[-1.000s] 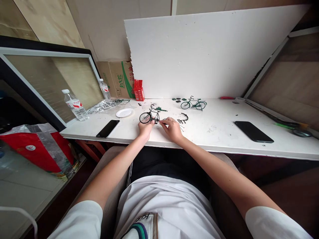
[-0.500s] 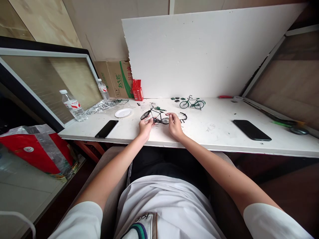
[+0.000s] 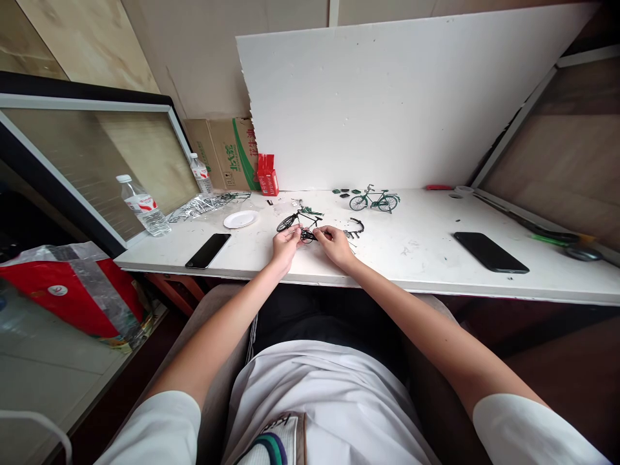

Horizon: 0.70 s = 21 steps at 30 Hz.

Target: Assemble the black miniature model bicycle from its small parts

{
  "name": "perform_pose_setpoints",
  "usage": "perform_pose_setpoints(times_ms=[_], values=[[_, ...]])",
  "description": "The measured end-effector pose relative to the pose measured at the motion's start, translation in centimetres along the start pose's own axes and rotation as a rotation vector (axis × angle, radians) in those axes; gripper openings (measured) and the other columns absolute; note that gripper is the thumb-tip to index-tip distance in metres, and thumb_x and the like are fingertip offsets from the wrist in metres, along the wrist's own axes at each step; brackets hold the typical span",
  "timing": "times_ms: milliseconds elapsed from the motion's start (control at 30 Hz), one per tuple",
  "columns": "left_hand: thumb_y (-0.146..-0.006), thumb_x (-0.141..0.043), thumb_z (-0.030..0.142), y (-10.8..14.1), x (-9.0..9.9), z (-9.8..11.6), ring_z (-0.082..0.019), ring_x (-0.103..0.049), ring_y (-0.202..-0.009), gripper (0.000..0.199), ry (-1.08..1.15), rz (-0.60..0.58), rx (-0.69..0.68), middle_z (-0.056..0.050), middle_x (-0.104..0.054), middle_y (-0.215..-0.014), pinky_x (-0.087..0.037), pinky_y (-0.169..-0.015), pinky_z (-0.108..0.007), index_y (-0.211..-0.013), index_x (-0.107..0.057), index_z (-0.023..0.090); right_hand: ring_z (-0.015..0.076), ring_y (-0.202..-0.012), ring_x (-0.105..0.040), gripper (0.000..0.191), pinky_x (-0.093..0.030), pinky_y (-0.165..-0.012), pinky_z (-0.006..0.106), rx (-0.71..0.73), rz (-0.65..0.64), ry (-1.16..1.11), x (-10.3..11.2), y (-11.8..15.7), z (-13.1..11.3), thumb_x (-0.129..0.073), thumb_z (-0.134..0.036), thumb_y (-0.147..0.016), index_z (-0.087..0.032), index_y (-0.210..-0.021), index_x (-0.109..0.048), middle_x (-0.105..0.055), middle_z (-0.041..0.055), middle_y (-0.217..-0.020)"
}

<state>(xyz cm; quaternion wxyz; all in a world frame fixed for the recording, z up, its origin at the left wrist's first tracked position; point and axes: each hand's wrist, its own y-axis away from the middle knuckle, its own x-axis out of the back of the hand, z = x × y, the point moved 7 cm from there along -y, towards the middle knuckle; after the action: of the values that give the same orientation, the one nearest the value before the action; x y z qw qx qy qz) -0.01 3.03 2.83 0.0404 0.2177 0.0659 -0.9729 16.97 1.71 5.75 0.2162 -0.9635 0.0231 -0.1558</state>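
Note:
A black model bicycle (image 3: 306, 219) is held just above the white table between my two hands. My left hand (image 3: 285, 247) is closed on its lower part near the pedals, with the front wheel sticking out above the fingers. My right hand (image 3: 334, 244) pinches at the rear end, where the fingers hide most of the rear wheel. Black curved mudguard pieces (image 3: 355, 227) lie just right of that hand. Small green parts (image 3: 310, 211) lie behind the bicycle. A finished-looking green model bicycle (image 3: 374, 200) stands upright farther back on the right.
Phones lie at left (image 3: 208, 250) and right (image 3: 491, 252). A white plate (image 3: 241, 219), a red box (image 3: 268, 174), crumpled clear plastic (image 3: 194, 206) and water bottles (image 3: 144, 206) occupy the back left. A white board (image 3: 387, 103) leans behind the white table (image 3: 411, 271).
My right hand has moved left and slightly down, closer to my left hand, with its fingers now at the bicycle's rear. The bicycle has tipped a little and sits slightly lower.

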Motion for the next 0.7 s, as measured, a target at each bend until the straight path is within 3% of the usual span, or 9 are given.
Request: perform_pose_setpoints(times_ms=[200, 433, 700], values=[[-0.085, -0.084, 0.026, 0.28, -0.33, 0.44, -0.023, -0.076, -0.099, 0.031, -0.024, -0.027, -0.014, -0.016, -0.078, -0.122, -0.06, -0.107, -0.049, -0.113, -0.079, 0.013, 0.0164, -0.067, -0.05, 0.043, -0.041, -0.066, 0.031, -0.031, 0.027, -0.007, 0.19, -0.12, 0.35, -0.063, -0.059, -0.093, -0.018, -0.093, -0.076, -0.066, 0.0019, -0.075], [-0.084, -0.085, 0.022, 0.53, -0.51, 0.47, -0.021, -0.076, -0.094, 0.057, -0.017, -0.07, -0.023, -0.017, -0.078, -0.125, -0.058, -0.107, -0.049, -0.138, -0.07, 0.016, 0.0163, -0.066, -0.047, 0.043, -0.039, -0.065, 0.031, -0.026, 0.034, -0.007, 0.22, -0.1, 0.41, -0.063, -0.059, -0.093, -0.018, -0.09, -0.075, -0.062, 0.0008, -0.072], [-0.088, -0.08, 0.02, 0.11, -0.33, 0.09, -0.023, -0.074, -0.106, 0.032, -0.029, -0.04, -0.015, -0.017, -0.078, -0.124, -0.057, -0.107, -0.045, -0.119, -0.076, 0.013, 0.0166, -0.066, -0.047, 0.043, -0.038, -0.065, 0.031, -0.019, 0.031, 0.017, 0.21, 0.1, -0.04, -0.062, -0.058, -0.093, -0.017, -0.093, -0.076, -0.062, 0.0013, -0.072]])
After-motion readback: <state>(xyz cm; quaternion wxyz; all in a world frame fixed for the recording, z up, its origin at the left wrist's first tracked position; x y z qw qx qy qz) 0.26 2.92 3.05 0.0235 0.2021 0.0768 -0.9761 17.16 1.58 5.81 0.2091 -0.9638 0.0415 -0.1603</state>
